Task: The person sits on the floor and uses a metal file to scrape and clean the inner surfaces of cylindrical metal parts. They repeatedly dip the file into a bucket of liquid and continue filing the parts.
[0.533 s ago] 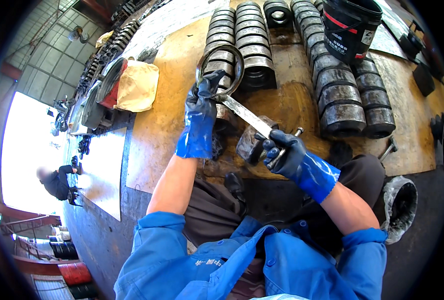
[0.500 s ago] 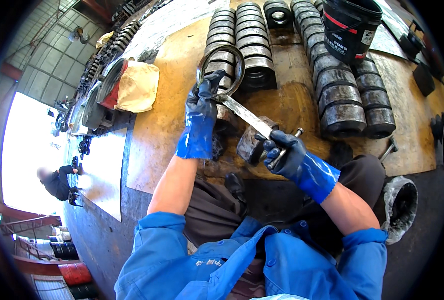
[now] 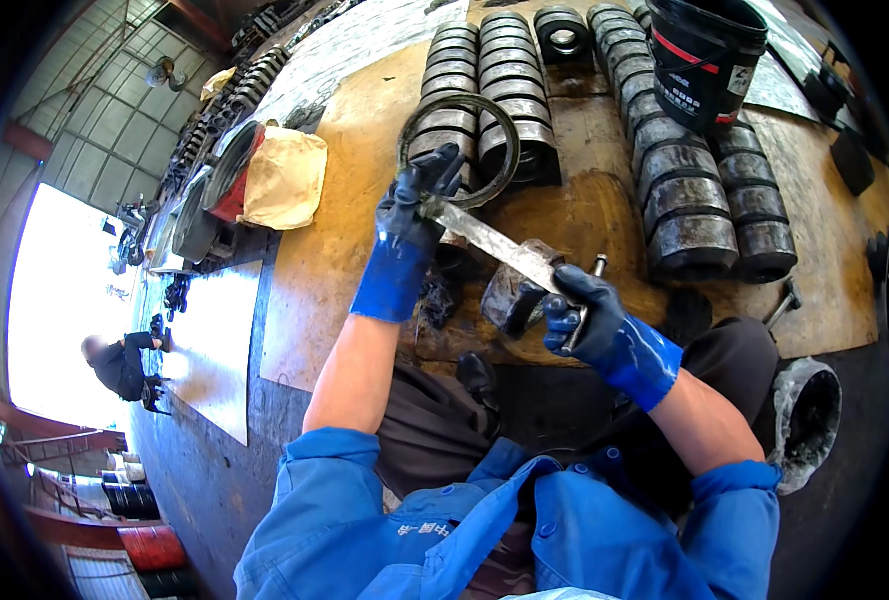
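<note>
One ring [image 3: 512,155] in left hand [image 3: 407,208], flat bar [image 3: 496,242] in right hand [image 3: 598,318]

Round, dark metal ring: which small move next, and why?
Probably turn the round, dark metal ring slightly, bringing another stretch round: the blue-gloved left hand grips its rim, and the flat grey metal strip in the blue-gloved right hand ends by its lower edge.

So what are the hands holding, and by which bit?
Left hand: metal ring, by its lower-left rim. Right hand: flat metal bar, by its near end.
</note>
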A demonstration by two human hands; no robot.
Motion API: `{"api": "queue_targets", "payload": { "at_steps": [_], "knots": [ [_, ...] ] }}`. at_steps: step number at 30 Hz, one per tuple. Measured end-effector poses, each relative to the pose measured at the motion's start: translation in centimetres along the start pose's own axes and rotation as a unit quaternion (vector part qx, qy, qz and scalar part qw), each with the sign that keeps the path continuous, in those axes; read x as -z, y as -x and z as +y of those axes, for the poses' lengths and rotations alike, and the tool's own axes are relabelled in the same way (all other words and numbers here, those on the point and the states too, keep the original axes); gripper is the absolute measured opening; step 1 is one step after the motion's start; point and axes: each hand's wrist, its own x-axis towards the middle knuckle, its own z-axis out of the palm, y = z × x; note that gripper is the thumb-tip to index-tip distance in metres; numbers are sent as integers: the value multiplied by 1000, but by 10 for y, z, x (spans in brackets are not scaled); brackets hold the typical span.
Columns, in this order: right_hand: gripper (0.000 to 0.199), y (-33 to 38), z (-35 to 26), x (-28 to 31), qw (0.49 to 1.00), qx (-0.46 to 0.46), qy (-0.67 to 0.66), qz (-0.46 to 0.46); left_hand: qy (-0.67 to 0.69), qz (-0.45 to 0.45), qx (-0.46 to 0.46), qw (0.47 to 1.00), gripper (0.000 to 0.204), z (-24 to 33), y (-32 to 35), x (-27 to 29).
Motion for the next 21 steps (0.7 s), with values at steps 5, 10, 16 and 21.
{"api": "queue_targets", "payload": {
  "at_steps": [5, 10, 16, 21],
  "knots": [
    [43, 1, -23, 10, 996, 9, 86, 34, 190, -2, 30, 981, 34, 10, -10, 31],
    [47, 10, -24, 7, 990, 45, 126, 50, 269, 45, 16, 962, 29, 9, -14, 42],
    [41, 9, -15, 11, 988, 29, 144, 54, 234, 34, -15, 972, 26, 10, -15, 42],
    [46, 7, -16, 9, 983, 43, 157, 81, 240, 14, 3, 971, 27, 12, -11, 36]
  ]
}}
